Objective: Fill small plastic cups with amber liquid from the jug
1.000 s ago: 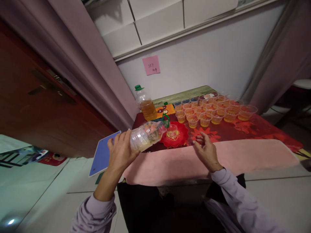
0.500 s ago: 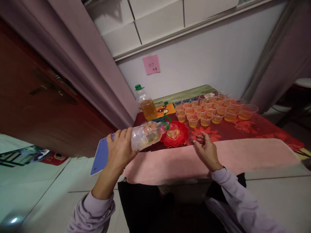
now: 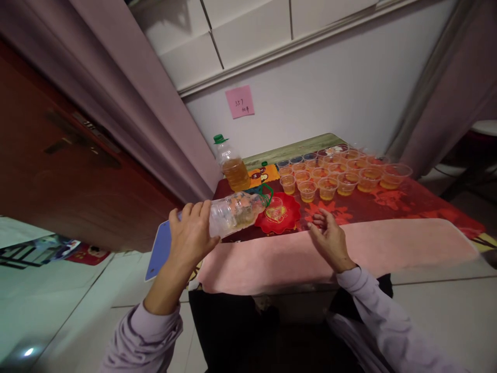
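My left hand (image 3: 190, 233) is wrapped round the body of a clear plastic bottle (image 3: 233, 213). The bottle is tipped nearly flat, with a little pale yellow liquid along its lower side. Its neck, with a green handle ring (image 3: 267, 196), points right, over the edge of a red scalloped plate (image 3: 292, 220). A clear plastic cup (image 3: 275, 207) stands on that plate near the bottle's mouth. To the right of the plate, my right hand (image 3: 330, 241) hovers over the table's near edge, fingers loosely curled and apart. A faint clear shape by its fingertips is too indistinct to name.
Rows of clear cups (image 3: 328, 187) with amber liquid fill the table's back right. A large bottle (image 3: 236, 173) of amber liquid with a green cap stands at the back left. A pink cloth (image 3: 264, 264) covers the near edge; a blue board (image 3: 158, 254) juts out left.
Both hands and the tilted bottle keep nearly the same pose. The view has shifted very slightly. Less liquid seems to show in the held bottle, though the difference is small.
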Tool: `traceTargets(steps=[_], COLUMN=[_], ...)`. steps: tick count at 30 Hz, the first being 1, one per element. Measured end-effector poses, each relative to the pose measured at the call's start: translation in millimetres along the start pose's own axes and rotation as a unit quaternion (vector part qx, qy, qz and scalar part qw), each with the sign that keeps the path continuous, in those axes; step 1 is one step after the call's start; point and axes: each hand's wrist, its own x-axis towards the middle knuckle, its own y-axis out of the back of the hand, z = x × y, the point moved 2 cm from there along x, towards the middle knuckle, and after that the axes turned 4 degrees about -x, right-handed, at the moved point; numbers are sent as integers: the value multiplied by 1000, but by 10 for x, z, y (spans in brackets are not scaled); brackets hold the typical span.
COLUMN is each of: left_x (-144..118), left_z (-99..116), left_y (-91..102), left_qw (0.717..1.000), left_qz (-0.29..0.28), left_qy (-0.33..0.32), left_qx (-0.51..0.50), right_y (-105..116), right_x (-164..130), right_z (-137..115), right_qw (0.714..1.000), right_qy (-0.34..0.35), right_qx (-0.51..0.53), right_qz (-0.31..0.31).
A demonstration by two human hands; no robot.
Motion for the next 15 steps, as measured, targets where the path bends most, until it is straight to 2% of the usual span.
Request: traceTargets(steps=[9,15], left_x=[49,54], left_z=[7,107], left_y=[35,134], left_qw=[1000,997], left_qz=[4,-26], left_qy=[-6,-5], left_qx=[-3,67], right_y=[14,1], right_x=[-9,-6], right_z=[-36,10], right_qw=[1000,1000], right_qy=[3,6], right_qx=[-8,-1], right_qz=[9,7])
